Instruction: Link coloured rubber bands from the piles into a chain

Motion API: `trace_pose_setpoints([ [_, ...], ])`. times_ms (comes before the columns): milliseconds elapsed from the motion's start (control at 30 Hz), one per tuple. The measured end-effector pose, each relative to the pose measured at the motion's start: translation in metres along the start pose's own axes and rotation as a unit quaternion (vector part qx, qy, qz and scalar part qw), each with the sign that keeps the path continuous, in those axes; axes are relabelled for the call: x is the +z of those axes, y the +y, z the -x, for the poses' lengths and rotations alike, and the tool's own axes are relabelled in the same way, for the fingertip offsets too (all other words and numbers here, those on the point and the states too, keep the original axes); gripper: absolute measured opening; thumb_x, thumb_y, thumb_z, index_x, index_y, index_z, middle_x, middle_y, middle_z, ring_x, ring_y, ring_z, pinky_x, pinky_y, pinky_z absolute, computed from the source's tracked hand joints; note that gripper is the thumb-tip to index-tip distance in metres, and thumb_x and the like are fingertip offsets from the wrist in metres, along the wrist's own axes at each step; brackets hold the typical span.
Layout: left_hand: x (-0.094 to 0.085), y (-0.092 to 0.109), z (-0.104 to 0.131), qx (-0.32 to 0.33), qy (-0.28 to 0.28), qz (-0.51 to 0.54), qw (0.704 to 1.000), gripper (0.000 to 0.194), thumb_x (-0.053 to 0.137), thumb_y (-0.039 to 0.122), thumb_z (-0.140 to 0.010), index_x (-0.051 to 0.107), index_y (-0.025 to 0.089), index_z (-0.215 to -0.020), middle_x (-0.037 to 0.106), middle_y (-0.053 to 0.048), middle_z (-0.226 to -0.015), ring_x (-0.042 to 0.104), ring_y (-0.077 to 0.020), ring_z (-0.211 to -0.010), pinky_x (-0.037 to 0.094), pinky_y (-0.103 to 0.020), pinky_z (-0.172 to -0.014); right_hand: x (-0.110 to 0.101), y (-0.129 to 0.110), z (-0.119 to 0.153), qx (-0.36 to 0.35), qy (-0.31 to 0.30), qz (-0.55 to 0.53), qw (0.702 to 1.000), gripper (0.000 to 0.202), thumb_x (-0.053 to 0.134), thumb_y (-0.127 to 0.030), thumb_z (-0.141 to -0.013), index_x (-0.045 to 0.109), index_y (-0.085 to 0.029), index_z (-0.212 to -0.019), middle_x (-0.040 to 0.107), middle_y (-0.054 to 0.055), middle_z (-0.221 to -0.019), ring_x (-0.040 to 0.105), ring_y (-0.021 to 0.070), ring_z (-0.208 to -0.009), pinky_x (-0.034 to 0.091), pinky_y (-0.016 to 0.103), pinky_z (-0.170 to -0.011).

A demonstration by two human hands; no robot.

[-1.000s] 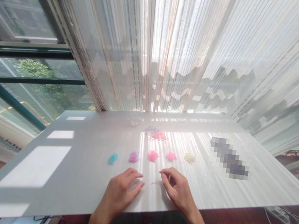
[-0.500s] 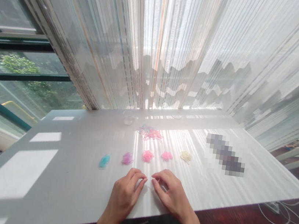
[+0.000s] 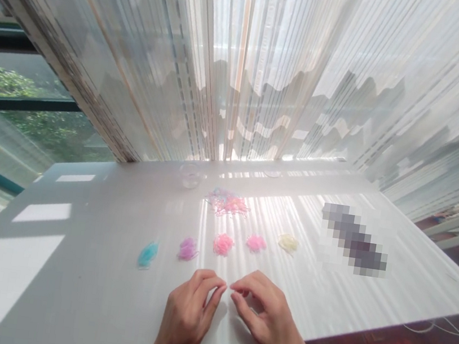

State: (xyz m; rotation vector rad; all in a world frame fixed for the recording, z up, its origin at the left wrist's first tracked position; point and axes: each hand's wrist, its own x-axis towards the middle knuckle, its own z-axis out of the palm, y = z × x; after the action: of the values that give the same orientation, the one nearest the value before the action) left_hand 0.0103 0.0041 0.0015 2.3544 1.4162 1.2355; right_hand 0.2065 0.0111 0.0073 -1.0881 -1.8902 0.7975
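Note:
My left hand point(image 3: 192, 310) is at the table's front edge, its thumb and index fingertips pressed together. Close on its right, my right hand point(image 3: 263, 312) has its thumb and index finger curled close together. Anything between the fingertips is too small to make out. Beyond the hands lie small piles of thin loops: teal point(image 3: 148, 255), purple point(image 3: 188, 249), coral pink point(image 3: 223, 244), light pink point(image 3: 256, 243) and pale yellow point(image 3: 288, 243). Behind them is a larger mixed pile point(image 3: 228, 202) of pink, blue and purple loops.
A clear round container point(image 3: 190, 176) stands at the back of the white table point(image 3: 97, 290), with a clear flat disc point(image 3: 272, 174) to its right. A blurred dark object point(image 3: 354, 238) lies on the right. Striped curtains hang behind the table.
The view has shifted slightly, so the table and piles appear a little closer. Both hands keep nearly the same pose, with the fingertips still close to each other.

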Motion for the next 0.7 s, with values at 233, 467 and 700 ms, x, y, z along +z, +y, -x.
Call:
trace_pose_setpoints([
  [233,-0.0018,0.0004,0.0037,0.009,-0.007,0.023,1.0,0.01,0.056,0.02,-0.103,0.065,0.021,-0.102,0.07,-0.005,-0.087,0.068,-0.0135,-0.067,0.056,-0.022,-0.063,0.0019,0.0007,-0.0017,0.006,0.001,0.006,1.0,0.013,0.057,-0.023,-0.102,0.069,-0.024,-0.096,0.068,0.003,-0.082,0.065,0.0178,-0.074,0.053,0.028,-0.069],
  [467,-0.0057,0.0037,0.0014,-0.016,-0.014,0.07,0.997,0.009,0.061,0.02,-0.101,0.064,0.019,-0.109,0.068,-0.006,-0.093,0.058,-0.0113,-0.059,0.054,-0.024,-0.059,0.0,0.0001,-0.0033,-0.013,0.022,-0.005,1.0,0.01,0.059,-0.017,-0.099,0.066,-0.022,-0.093,0.066,0.002,-0.08,0.063,0.0157,-0.071,0.051,0.026,-0.066],
  [700,-0.0039,0.0029,0.003,-0.018,-0.042,0.106,0.993,0.011,0.061,0.015,-0.099,0.065,0.02,-0.109,0.071,-0.005,-0.094,0.061,-0.0115,-0.063,0.052,-0.022,-0.06,-0.0012,-0.0036,-0.0032,-0.021,0.004,-0.003,1.0,0.012,0.059,-0.015,-0.099,0.067,-0.022,-0.094,0.065,0.001,-0.08,0.063,0.0148,-0.071,0.05,0.024,-0.066],
])
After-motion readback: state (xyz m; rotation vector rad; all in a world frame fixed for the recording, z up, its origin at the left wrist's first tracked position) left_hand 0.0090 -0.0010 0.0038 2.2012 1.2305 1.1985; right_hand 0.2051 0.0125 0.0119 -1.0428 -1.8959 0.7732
